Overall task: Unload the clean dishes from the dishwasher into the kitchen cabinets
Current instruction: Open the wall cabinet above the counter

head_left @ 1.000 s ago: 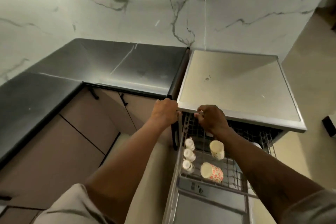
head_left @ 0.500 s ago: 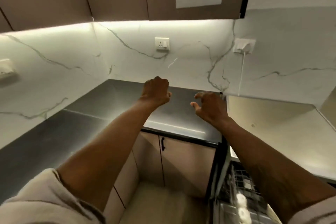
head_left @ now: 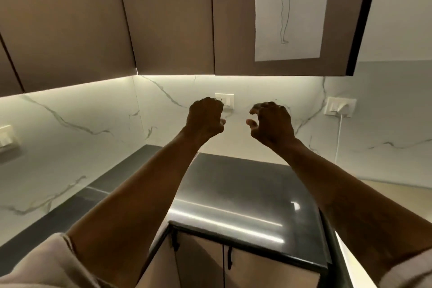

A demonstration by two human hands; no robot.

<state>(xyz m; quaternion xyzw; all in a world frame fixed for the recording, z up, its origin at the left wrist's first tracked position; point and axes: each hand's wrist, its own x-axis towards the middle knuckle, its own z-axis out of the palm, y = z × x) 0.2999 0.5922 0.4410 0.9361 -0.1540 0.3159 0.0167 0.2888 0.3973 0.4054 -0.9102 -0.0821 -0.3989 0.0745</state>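
Observation:
Both arms are raised in front of the marble backsplash, below the brown upper cabinets [head_left: 168,18]. My left hand [head_left: 205,117] is curled into a loose fist and holds nothing. My right hand [head_left: 272,123] is empty, its fingers bent like a claw and thumb apart. The closed cabinet doors hang above both hands, which touch nothing. The dishwasher and its dishes are out of view; only a pale strip of its top edge [head_left: 343,250] shows at lower right.
A dark countertop [head_left: 233,192] runs along the corner below my arms, with lower cabinet doors [head_left: 261,271] under it. A paper with a line drawing [head_left: 289,11] is stuck on the right upper door. Wall sockets [head_left: 340,106] and a white cable sit on the backsplash.
My head has tilted up from the dishwasher rack to the upper cabinets. Both hands left the rack and rose to backsplash height, empty.

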